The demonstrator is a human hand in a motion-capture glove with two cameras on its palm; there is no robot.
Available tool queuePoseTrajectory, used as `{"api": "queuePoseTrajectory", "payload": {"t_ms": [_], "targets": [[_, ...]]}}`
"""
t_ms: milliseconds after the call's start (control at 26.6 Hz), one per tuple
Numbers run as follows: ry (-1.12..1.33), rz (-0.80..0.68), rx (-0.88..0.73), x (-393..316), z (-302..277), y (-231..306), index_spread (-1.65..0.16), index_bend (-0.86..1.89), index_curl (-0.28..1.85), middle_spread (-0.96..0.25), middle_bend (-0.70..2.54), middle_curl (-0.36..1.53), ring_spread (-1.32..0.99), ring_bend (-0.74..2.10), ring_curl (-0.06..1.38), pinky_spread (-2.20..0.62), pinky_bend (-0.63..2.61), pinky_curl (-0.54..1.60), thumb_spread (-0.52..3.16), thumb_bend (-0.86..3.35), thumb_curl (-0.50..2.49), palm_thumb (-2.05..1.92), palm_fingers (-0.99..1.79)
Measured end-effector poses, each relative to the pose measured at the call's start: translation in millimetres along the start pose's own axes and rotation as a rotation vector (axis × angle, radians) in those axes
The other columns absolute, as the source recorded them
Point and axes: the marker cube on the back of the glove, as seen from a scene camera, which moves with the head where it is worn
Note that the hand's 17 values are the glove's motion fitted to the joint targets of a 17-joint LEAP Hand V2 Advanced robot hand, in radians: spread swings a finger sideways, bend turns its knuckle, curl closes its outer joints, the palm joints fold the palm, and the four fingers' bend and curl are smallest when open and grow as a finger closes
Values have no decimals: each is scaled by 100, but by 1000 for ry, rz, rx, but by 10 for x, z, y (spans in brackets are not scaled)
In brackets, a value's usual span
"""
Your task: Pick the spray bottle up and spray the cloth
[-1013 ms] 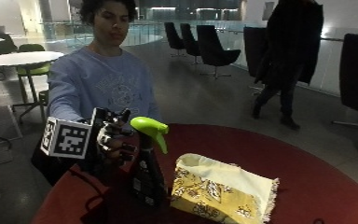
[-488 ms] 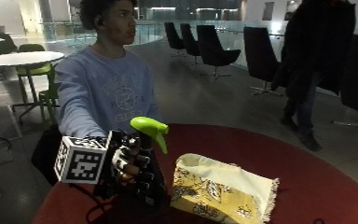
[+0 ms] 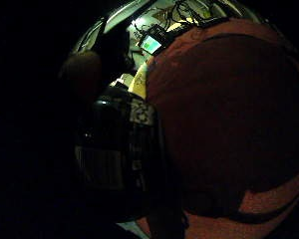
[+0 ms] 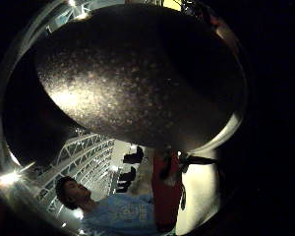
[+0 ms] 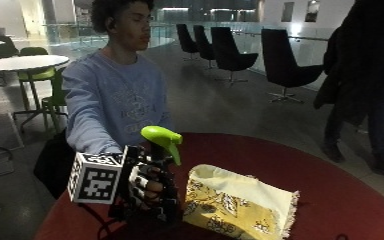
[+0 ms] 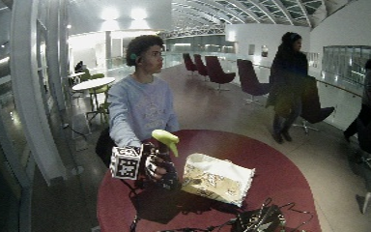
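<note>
A dark spray bottle with a lime-green trigger head point(image 5: 162, 138) stands upright on the round red table point(image 5: 325, 200). My gloved right hand point(image 5: 149, 185) grips the bottle's body, fingers curled round it below the head. The nozzle points toward the yellow patterned cloth point(image 5: 238, 202), which lies folded on the table just beside the bottle. In the wide view the bottle head point(image 6: 165, 139), hand point(image 6: 158, 166) and cloth point(image 6: 216, 178) stand the same way. The little finger side palm view shows the dark bottle body point(image 3: 122, 159) close to the palm, over the red table point(image 3: 229, 124).
A tangle of cables and a small device point(image 6: 259, 220) lies at the table's near edge. Round tables with green chairs point(image 5: 29, 67) stand behind the person, dark chairs point(image 5: 282, 65) farther back. A standing person point(image 5: 368, 85) is past the table's far side.
The outside camera has shifted. The hand's fingers have closed round the bottle's body; the bottle and the cloth stay where they were.
</note>
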Motion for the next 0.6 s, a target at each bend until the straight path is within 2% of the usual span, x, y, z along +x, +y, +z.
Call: {"api": "queuePoseTrajectory", "payload": {"t_ms": [113, 263, 600], "targets": [[21, -17, 25, -19, -4, -12, -34, 25, 29, -8, 32, 40, -4, 41, 30, 18, 20, 31, 97, 10, 35, 72, 95], [61, -44, 22, -59, -12, -17, -31, 20, 31, -10, 27, 39, -6, 39, 31, 15, 27, 33, 98, 10, 38, 78, 103], [182, -9, -152, -404, -55, -138, -28, 13, 33, -10, 25, 41, -7, 42, 35, 10, 30, 37, 89, 8, 45, 90, 110]]}}
